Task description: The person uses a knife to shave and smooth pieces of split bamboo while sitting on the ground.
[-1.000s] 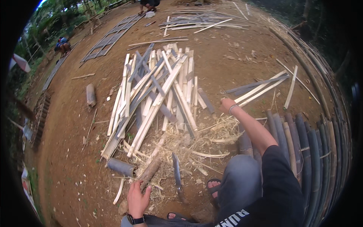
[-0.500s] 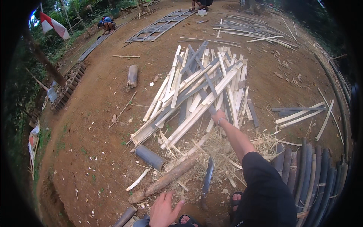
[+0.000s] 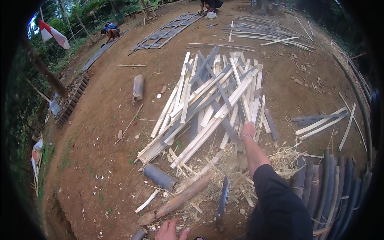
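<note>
A large heap of split bamboo strips (image 3: pixel 184 94), some pale side up and some dark, lies criss-crossed on the ground ahead of me. My right hand (image 3: pixel 248 130) reaches to the heap's near right edge, its fingers closed round the near end of a bamboo strip. Low in the picture, my left hand (image 3: pixel 170 231) is partly cut off, fingers apart and holding nothing. A machete (image 3: pixel 224 196) lies between my arms, blade pointing away from me. Beside it a log (image 3: pixel 176 200) rests slantwise among curly bamboo shavings (image 3: pixel 236 160).
Short bamboo sections (image 3: pixel 159 177) (image 3: pixel 138 87) lie left of the heap. Dark bamboo poles (image 3: pixel 332 188) stand close together at my right. More strips (image 3: pixel 320 124) lie farther right. Beyond are a bamboo lattice panel (image 3: pixel 164 34) and two crouching people (image 3: pixel 110 32).
My right hand has shifted right and slightly nearer along the heap, from a dark strip to another strip's end. My left hand has dropped lower in view. The heap looks the same.
</note>
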A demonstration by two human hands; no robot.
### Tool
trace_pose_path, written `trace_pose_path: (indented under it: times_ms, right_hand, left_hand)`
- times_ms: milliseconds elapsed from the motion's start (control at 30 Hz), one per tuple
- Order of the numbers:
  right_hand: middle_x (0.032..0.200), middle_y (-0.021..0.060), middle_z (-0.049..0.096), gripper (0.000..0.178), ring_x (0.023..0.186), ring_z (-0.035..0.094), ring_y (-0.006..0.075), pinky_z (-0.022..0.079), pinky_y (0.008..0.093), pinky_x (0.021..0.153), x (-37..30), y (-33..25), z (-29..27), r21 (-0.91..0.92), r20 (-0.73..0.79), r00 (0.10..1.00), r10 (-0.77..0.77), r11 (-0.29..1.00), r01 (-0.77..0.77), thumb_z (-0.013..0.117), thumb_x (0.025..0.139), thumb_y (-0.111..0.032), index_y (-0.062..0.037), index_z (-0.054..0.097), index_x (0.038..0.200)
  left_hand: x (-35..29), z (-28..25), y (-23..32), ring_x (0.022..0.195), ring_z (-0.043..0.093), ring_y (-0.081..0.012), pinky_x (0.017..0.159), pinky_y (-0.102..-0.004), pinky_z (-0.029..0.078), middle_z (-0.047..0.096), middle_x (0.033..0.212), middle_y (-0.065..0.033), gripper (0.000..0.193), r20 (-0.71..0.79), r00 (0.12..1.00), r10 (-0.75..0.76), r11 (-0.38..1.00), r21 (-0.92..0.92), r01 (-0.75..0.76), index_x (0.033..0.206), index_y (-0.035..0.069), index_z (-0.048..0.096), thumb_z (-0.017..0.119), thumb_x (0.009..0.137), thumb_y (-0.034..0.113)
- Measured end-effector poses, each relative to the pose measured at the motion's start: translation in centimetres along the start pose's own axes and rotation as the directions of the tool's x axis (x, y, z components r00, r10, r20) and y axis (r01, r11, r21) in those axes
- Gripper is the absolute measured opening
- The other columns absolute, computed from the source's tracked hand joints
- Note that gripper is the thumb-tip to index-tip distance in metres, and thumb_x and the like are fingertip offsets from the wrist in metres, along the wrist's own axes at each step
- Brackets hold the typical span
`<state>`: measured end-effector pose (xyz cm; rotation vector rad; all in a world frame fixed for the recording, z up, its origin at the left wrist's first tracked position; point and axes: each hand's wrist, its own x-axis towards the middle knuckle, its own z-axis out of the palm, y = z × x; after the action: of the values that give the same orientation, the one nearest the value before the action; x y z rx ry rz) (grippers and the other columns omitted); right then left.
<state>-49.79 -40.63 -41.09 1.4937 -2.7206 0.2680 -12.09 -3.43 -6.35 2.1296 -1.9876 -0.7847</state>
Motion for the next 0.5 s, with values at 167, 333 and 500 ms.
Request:
trace_pose_path:
  times_ms: [167,333,500]
  right_hand:
    - [0.107,0.0211,0.063,0.028,0.102,0.063,0.034,0.053,0.04,0.086,1.2,1.6,-2.8,0.145,0.169,0.985,-0.025,0.989,0.0,0.061,0.079,-0.011,0.0004,0.059,0.105]
    - [0.104,0.0222,0.065,0.049,0.1,0.064,0.0343,0.054,0.0387,0.085,3.3,2.5,-9.6,0.203,0.267,0.954,-0.135,0.976,0.081,0.079,0.067,-0.027,0.0038,0.061,0.101]
    - [0.104,0.0241,0.065,0.058,0.099,0.064,0.0346,0.053,0.0386,0.087,3.9,1.6,-13.9,0.291,0.232,0.955,-0.184,0.95,0.112,0.085,0.06,-0.033,0.0046,0.065,0.099]
  left_hand:
    - [-0.3,0.8,0.6,0.103,0.054,-0.0401,0.086,-0.044,0.046,0.055,0.114,-0.0215,0.046,-0.022,0.998,0.063,0.997,0.043,-0.062,0.121,0.002,0.051,0.063,0.084,0.027]
    - [-0.7,1.4,0.4,0.105,0.054,-0.0403,0.086,-0.0445,0.046,0.056,0.114,-0.0219,0.048,-0.066,0.988,0.137,0.991,0.01,-0.137,0.121,0.002,0.052,0.064,0.083,0.028]
    - [-1.3,1.1,1.8,0.105,0.055,-0.0382,0.087,-0.044,0.046,0.057,0.113,-0.02,0.049,-0.033,0.989,0.146,0.987,-0.057,-0.147,0.12,0.003,0.054,0.062,0.085,0.036]
